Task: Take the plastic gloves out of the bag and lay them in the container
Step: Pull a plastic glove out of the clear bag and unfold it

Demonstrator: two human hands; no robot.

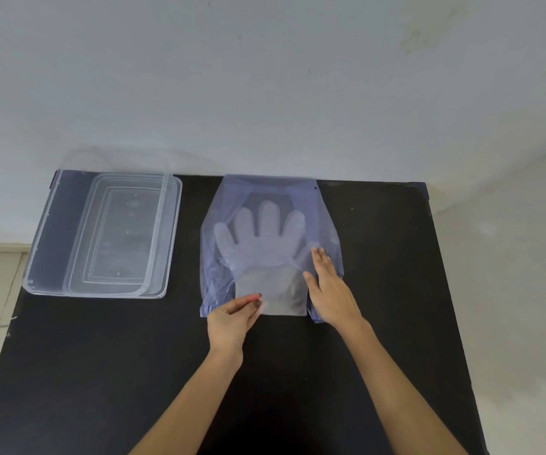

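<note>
the plastic gloves (262, 238) are seen as a thin, cloudy, flat stack, fingers pointing away from the person, most of it lying inside the bluish see-through bag (324, 218), with the cuff end sticking out of the bag's near opening onto the desk (380, 290). how many gloves are in the stack cannot be told. they are judged very light, limp and slippery film, likely to cling together or to the bag, so peeling apart or bunching is a risk. the exposed cuff is judged the best place to be gripped, since it is the only part clear of the bag. the left hand (232, 320) is pinched, thumb against fingertips, on the near left corner of that cuff. the right hand (327, 287) is laid flat with fingers together and extended, pressed on the right side of the bag beside the cuff, apparently to pin the bag while the gloves are drawn out. the bag lies flat mid-desk, its far edge at the desk's back edge. the container (51, 231), clear and rectangular, open and apparently empty, is set well apart at the desk's far left corner, partly overhanging. a pale wall (265, 77) is behind.
</note>
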